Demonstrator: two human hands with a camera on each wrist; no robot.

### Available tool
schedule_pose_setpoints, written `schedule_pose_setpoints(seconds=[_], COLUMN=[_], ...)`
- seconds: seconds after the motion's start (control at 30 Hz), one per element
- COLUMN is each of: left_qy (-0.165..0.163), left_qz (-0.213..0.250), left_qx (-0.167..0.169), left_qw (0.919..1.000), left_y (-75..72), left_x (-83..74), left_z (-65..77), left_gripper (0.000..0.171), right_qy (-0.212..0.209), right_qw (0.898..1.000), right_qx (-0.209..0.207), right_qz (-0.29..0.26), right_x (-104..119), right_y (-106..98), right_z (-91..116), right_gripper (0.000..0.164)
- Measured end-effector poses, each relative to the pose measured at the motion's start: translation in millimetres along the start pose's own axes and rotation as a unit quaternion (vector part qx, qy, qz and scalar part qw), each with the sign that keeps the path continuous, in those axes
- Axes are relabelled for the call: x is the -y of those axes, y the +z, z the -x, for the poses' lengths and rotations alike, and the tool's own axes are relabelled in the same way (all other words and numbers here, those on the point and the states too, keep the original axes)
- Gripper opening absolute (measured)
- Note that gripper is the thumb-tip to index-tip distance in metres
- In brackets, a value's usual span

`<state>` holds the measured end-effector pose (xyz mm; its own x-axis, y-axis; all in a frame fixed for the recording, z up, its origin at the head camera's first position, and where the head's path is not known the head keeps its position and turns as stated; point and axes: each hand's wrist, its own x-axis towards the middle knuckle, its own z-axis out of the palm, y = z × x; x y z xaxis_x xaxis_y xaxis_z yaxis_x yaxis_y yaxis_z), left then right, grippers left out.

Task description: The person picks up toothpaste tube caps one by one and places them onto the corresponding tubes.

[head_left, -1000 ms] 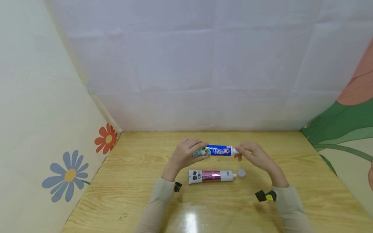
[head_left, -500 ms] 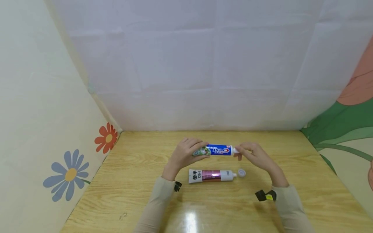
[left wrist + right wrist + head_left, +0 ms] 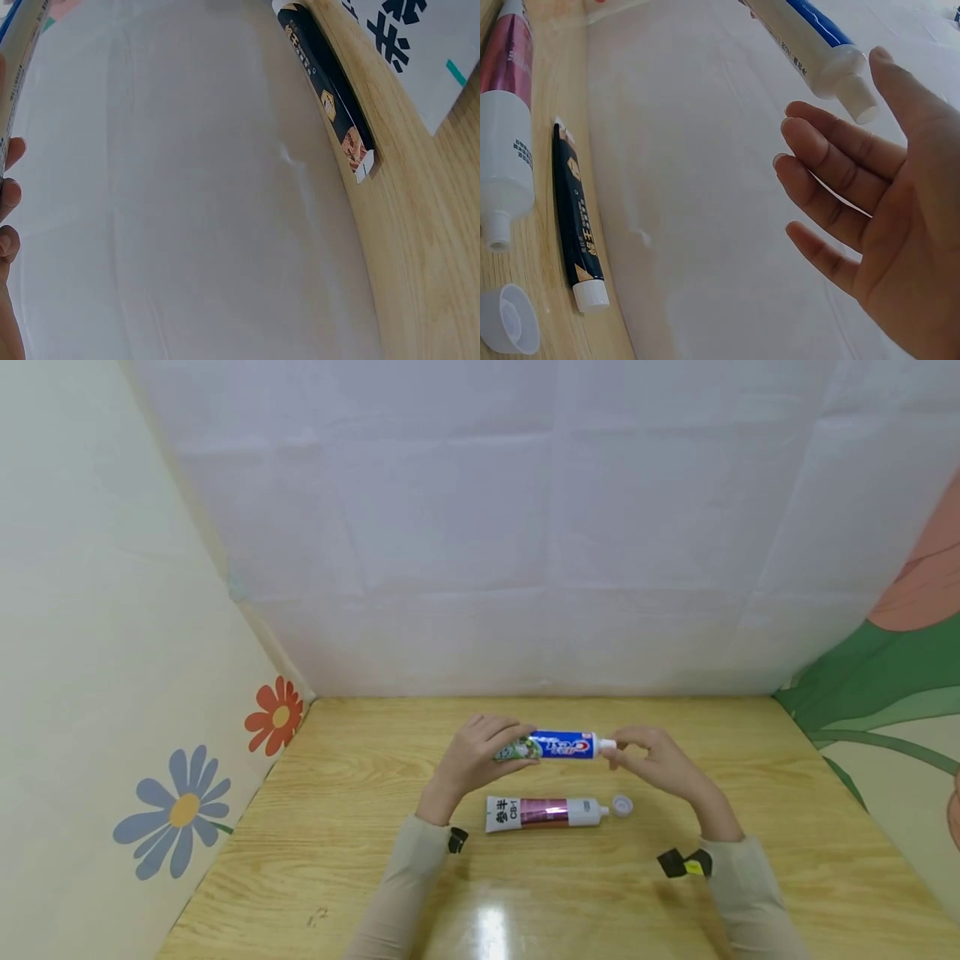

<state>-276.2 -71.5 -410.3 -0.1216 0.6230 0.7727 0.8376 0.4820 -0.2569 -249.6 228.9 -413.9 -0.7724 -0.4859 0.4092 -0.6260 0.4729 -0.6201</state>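
Note:
My left hand point(image 3: 476, 756) grips the printed tail half of a blue Crest toothpaste tube point(image 3: 564, 745), held level above the table with its white cap point(image 3: 857, 99) to the right. Around that cap, my right hand point(image 3: 660, 764) has its thumb on one side and loosely bent fingers on the other, with gaps showing in the right wrist view. Nearer me lies a pink and white toothpaste tube point(image 3: 543, 812), its nozzle bare. Just right of the nozzle rests a loose white cap point(image 3: 622, 807).
A slim black tube with a white cap point(image 3: 576, 217) lies on the wooden table point(image 3: 360, 860) near the back; in the head view it is hidden. White cloth point(image 3: 487, 568) hangs behind the table, with flower-patterned walls at both sides.
My right thumb and fingers have loosened from the Crest tube's cap and spread, so more of the cap shows. The left hand and the lying tube stay put.

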Motion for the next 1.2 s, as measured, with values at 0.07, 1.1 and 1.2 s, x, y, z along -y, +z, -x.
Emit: schedule_pose_setpoints(seconds=[0.07,1.1,1.2], left_qy=[0.001,0.003,0.004], left_qz=[0.001,-0.001,0.000], left_qx=[-0.001,0.000,-0.002], left_qw=[1.0000,1.0000,1.0000], left_y=[0.0,1.5,2.1], left_x=[0.0,2.3,2.3], left_z=[-0.1,2.1,2.1], left_gripper=[0.050,0.048,0.051], right_qy=[0.007,-0.002,-0.002], right_qw=[1.000,1.000,1.000], right_qx=[-0.001,-0.018,-0.016], right_qz=[0.007,-0.021,-0.024], right_x=[1,38,39], right_y=[0,-14,-14], right_z=[1,1,2], right_gripper=[0.011,0.019,0.017])
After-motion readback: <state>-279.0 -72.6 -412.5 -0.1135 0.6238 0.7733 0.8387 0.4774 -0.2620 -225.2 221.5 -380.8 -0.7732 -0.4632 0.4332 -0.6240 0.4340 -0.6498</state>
